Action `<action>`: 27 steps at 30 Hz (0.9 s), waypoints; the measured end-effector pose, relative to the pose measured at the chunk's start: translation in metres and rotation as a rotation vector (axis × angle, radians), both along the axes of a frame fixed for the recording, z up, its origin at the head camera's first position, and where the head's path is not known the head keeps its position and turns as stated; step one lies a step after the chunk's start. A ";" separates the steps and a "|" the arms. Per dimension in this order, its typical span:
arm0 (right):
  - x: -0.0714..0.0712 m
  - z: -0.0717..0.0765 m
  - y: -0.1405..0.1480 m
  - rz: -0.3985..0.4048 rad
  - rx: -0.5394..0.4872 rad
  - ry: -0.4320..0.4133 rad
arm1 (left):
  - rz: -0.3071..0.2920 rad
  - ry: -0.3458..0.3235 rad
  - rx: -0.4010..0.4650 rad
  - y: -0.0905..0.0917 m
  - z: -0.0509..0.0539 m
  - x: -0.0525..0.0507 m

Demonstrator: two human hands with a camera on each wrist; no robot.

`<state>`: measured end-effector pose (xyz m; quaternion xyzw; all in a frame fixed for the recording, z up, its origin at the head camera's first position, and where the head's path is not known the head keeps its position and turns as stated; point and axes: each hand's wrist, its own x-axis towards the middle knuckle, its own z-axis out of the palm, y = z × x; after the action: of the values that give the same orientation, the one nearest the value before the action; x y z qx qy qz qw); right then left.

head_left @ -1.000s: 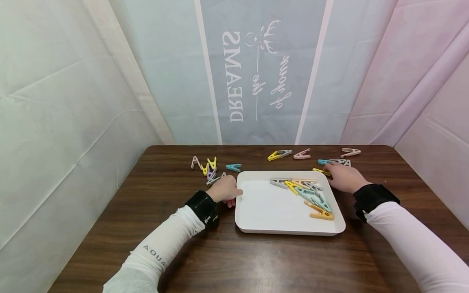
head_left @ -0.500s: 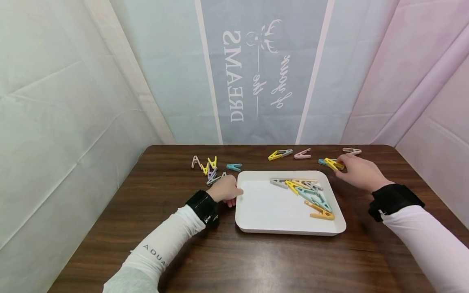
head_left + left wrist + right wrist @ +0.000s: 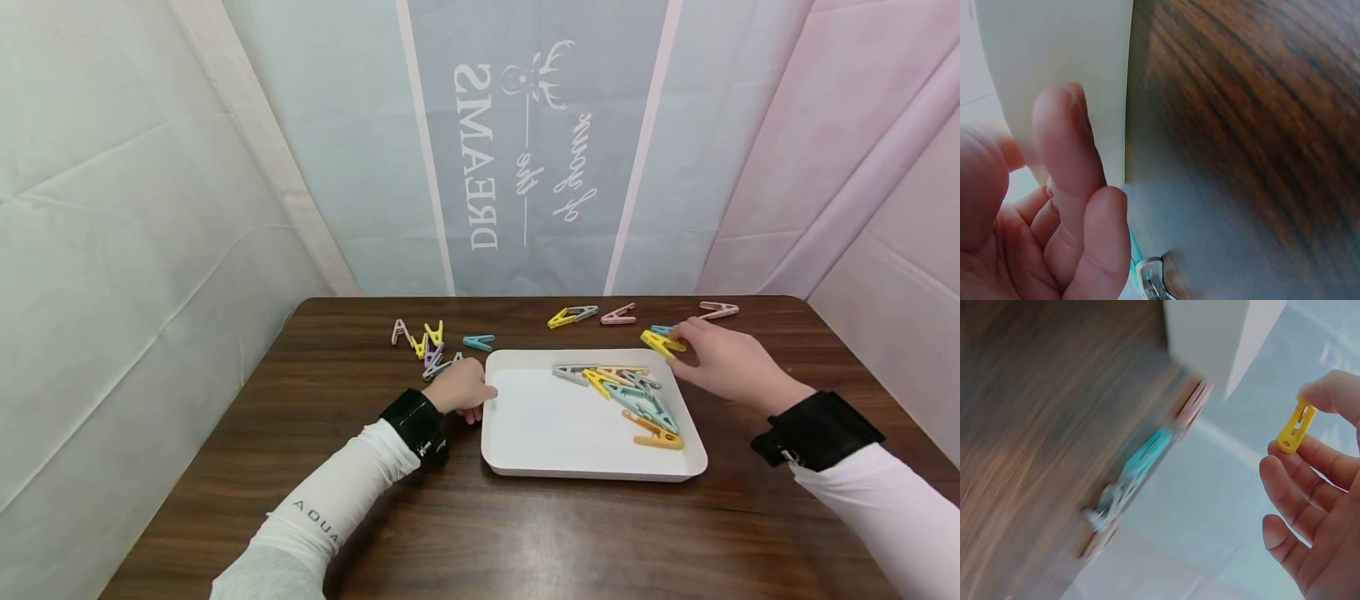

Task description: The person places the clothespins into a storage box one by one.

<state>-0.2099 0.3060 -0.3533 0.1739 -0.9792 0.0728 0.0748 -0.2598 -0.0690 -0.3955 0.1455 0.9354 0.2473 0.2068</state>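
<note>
My right hand [image 3: 731, 364] pinches a yellow clothespin [image 3: 661, 342] between thumb and fingertips, just above the far right corner of the white tray [image 3: 540, 446]. In the right wrist view the yellow clothespin [image 3: 1296, 430] is held clear of the table, the other fingers loosely bent. My left hand [image 3: 459, 387] grips the tray's left rim, thumb over the edge; the left wrist view shows bent fingers [image 3: 1063, 150] against the tray wall [image 3: 1094, 56]. Several clothespins lie inside the tray toward its right, among them a grey one [image 3: 572, 376] and an orange one [image 3: 660, 440].
Behind my left hand lies a group of clothespins, including a purple one [image 3: 433, 355], with a blue one [image 3: 477, 342] beside it. Along the table's far edge are a yellow one [image 3: 561, 318], pink ones [image 3: 618, 315] and a blue one [image 3: 663, 330] partly hidden by my right hand.
My right hand has picked the yellow clothespin off the table beside the tray, lifted it, then shifted it left toward the tray corner. The left hand and tray have stayed put.
</note>
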 end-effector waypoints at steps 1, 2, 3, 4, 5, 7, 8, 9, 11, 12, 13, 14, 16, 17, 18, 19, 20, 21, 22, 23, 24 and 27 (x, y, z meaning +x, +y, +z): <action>0.003 0.001 -0.006 0.015 0.009 -0.004 | -0.002 0.001 0.000 0.000 0.000 0.000; 0.007 0.001 -0.011 0.034 0.016 -0.013 | -0.004 0.003 0.000 0.000 0.000 0.000; 0.009 0.001 -0.016 0.052 0.022 -0.020 | -0.005 0.005 0.002 0.000 0.001 0.001; 0.012 0.001 -0.021 0.072 0.028 -0.027 | -0.007 0.007 0.002 0.000 0.001 0.001; 0.014 0.001 -0.025 0.089 0.033 -0.033 | -0.008 0.008 0.004 0.000 0.001 0.001; 0.018 -0.001 -0.034 0.123 0.039 -0.038 | -0.008 0.011 0.005 0.000 0.000 0.001; 0.020 -0.002 -0.038 0.145 0.044 -0.036 | -0.007 0.011 0.005 0.000 0.000 0.000; 0.021 -0.003 -0.041 0.165 0.052 -0.031 | -0.005 0.011 0.005 0.000 -0.001 0.000; 0.023 -0.007 -0.048 0.198 0.071 -0.019 | -0.004 0.010 0.005 0.000 -0.002 0.000; 0.024 -0.009 -0.051 0.214 0.084 -0.015 | -0.004 0.009 0.005 0.000 -0.003 0.000; 0.024 -0.011 -0.054 0.228 0.099 -0.014 | -0.003 0.011 0.006 0.000 -0.003 0.000; 0.024 -0.013 -0.057 0.239 0.113 -0.020 | -0.004 0.011 0.006 0.000 -0.004 0.000; 0.024 -0.017 -0.062 0.247 0.136 -0.037 | -0.004 0.012 0.004 0.000 -0.005 0.000; 0.024 -0.019 -0.064 0.251 0.148 -0.050 | -0.004 0.012 0.004 0.000 -0.005 0.000; 0.023 -0.020 -0.066 0.256 0.157 -0.064 | -0.006 0.013 0.002 -0.001 -0.005 0.000; 0.023 -0.021 -0.068 0.258 0.163 -0.076 | -0.007 0.014 0.001 -0.001 -0.006 0.000; 0.023 -0.023 -0.069 0.265 0.169 -0.080 | -0.008 0.013 0.002 -0.001 -0.006 0.001; 0.022 -0.024 -0.070 0.273 0.178 -0.082 | -0.009 0.015 0.006 -0.001 -0.006 0.001; 0.022 -0.026 -0.071 0.284 0.185 -0.083 | -0.011 0.016 0.009 -0.001 -0.006 0.002; 0.021 -0.027 -0.071 0.294 0.191 -0.081 | -0.012 0.016 0.013 -0.001 -0.006 0.002; 0.021 -0.029 -0.072 0.303 0.198 -0.077 | -0.013 0.017 0.017 -0.002 -0.005 0.002; 0.019 -0.033 -0.072 0.318 0.211 -0.072 | -0.017 0.025 0.025 -0.002 -0.004 0.004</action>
<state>-0.1905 0.2341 -0.3865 0.3305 -0.9437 -0.0131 0.0085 -0.2562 -0.0707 -0.3995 0.1589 0.9335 0.2553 0.1950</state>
